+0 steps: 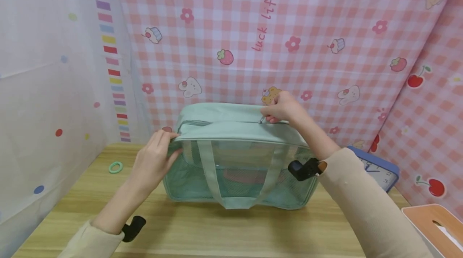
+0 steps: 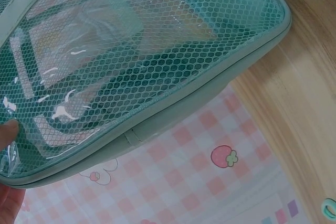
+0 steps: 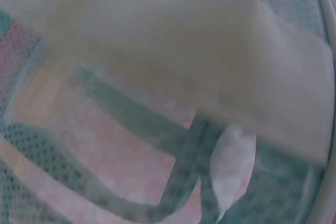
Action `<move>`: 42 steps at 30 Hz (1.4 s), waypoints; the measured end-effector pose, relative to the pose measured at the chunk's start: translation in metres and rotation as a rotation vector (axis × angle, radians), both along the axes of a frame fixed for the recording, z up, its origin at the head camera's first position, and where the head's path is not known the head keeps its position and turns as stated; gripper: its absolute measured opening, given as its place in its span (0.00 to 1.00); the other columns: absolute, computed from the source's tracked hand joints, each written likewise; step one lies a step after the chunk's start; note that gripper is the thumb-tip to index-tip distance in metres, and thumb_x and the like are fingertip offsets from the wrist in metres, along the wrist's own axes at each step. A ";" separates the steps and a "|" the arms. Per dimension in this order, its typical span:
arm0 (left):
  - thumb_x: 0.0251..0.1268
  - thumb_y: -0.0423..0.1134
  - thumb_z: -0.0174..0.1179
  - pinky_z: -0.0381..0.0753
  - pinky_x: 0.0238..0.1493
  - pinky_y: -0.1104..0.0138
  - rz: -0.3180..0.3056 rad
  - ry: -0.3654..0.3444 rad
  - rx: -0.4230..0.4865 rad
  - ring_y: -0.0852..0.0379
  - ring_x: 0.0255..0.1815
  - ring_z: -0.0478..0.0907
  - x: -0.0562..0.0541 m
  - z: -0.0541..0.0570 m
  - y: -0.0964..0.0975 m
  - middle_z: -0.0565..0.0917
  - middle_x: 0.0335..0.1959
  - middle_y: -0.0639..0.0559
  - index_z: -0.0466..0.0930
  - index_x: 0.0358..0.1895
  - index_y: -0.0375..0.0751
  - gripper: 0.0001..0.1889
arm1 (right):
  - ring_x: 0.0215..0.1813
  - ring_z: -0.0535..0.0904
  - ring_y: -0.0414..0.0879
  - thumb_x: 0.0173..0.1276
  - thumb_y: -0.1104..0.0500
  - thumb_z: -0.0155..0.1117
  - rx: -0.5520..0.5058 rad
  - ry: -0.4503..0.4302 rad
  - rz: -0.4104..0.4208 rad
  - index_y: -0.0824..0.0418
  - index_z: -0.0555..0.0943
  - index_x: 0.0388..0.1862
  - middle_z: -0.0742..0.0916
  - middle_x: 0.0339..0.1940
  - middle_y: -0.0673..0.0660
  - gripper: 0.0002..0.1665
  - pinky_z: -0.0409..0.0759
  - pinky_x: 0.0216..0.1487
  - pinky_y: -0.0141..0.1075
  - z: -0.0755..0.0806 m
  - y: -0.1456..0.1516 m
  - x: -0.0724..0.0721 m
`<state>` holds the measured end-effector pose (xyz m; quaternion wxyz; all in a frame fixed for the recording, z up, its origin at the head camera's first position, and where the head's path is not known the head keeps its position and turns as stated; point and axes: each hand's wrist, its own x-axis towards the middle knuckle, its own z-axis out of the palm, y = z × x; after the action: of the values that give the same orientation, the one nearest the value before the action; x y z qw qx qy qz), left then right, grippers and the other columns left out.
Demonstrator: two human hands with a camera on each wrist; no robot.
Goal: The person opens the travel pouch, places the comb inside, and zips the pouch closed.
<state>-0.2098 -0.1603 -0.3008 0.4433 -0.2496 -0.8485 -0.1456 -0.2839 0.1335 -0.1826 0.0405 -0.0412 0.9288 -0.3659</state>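
Note:
A mint-green bag [image 1: 238,131] with clear and mesh panels stands upright on the wooden table. Its strap handle [image 1: 236,201] hangs down the front. My left hand [image 1: 153,157] grips the bag's upper left corner, thumb in front and fingers behind; the left wrist view shows the mesh panel [image 2: 173,72] close up. At the top, towards the right, my right hand [image 1: 280,109] pinches the zipper pull [image 1: 261,120]. Something reddish shows dimly through the front panel. The right wrist view is filled by a blurred pale strap [image 3: 173,45] and the see-through panel, without the hand.
A green ring [image 1: 115,167] lies on the table [image 1: 202,234] to the left of the bag. At the right stand a blue-framed clock [image 1: 380,169], partly behind the right sleeve, and an orange-topped tissue box [image 1: 430,222]. A pink checked cloth [image 1: 238,29] hangs behind the bag.

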 end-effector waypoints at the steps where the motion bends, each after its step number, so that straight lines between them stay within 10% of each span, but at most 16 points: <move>1: 0.38 0.29 0.72 0.81 0.30 0.61 0.003 0.001 0.000 0.49 0.35 0.76 0.000 0.000 0.000 0.76 0.32 0.43 0.75 0.41 0.29 0.22 | 0.15 0.76 0.34 0.60 0.61 0.58 0.000 -0.001 -0.006 0.58 0.70 0.10 0.81 0.12 0.47 0.19 0.81 0.26 0.26 0.000 0.002 0.000; 25: 0.39 0.29 0.72 0.82 0.29 0.60 0.011 0.005 0.006 0.48 0.35 0.76 -0.001 -0.002 -0.001 0.76 0.33 0.42 0.74 0.40 0.29 0.22 | 0.18 0.77 0.33 0.61 0.62 0.56 -0.033 -0.039 -0.031 0.65 0.67 0.27 0.81 0.16 0.48 0.09 0.82 0.28 0.25 0.000 0.051 0.003; 32: 0.39 0.29 0.72 0.82 0.29 0.59 0.012 -0.010 0.013 0.47 0.36 0.76 -0.001 -0.001 0.000 0.77 0.33 0.42 0.75 0.40 0.30 0.21 | 0.19 0.78 0.33 0.62 0.61 0.56 -0.029 -0.049 -0.033 0.78 0.63 0.58 0.82 0.18 0.47 0.29 0.83 0.31 0.28 0.004 0.060 0.006; 42: 0.40 0.29 0.71 0.82 0.31 0.59 0.014 -0.018 0.014 0.48 0.37 0.76 0.001 -0.001 0.001 0.77 0.34 0.42 0.75 0.40 0.29 0.21 | 0.24 0.81 0.35 0.60 0.57 0.55 0.055 -0.038 -0.059 0.63 0.67 0.26 0.83 0.21 0.48 0.11 0.82 0.32 0.27 -0.002 0.080 0.009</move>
<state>-0.2092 -0.1597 -0.3018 0.4382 -0.2392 -0.8533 -0.1506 -0.2745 0.2132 -0.1843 0.0485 -0.0059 0.9385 -0.3418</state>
